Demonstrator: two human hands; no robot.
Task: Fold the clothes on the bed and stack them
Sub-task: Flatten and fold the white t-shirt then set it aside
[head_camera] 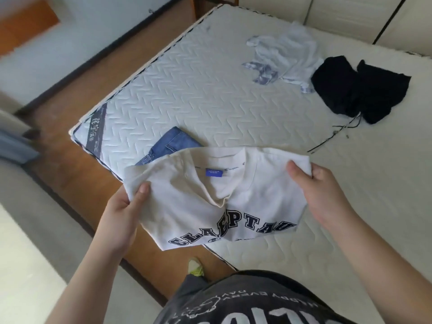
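The left hand [124, 206] pinched one edge of the cream T-shirt [210, 197], held above the bed's [210, 101] near corner; folded jeans [173, 143] lay behind it. The right hand [320, 190] gripped the other edge. Farther right lay a pale shirt [285, 57] and dark shorts [355, 90].

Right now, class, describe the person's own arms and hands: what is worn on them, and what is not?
Both forearms are bare: no sleeves reach them. The left hand and right hand wear no gloves, and no rings, watch or bracelets show. The fingers have short, unpainted nails.
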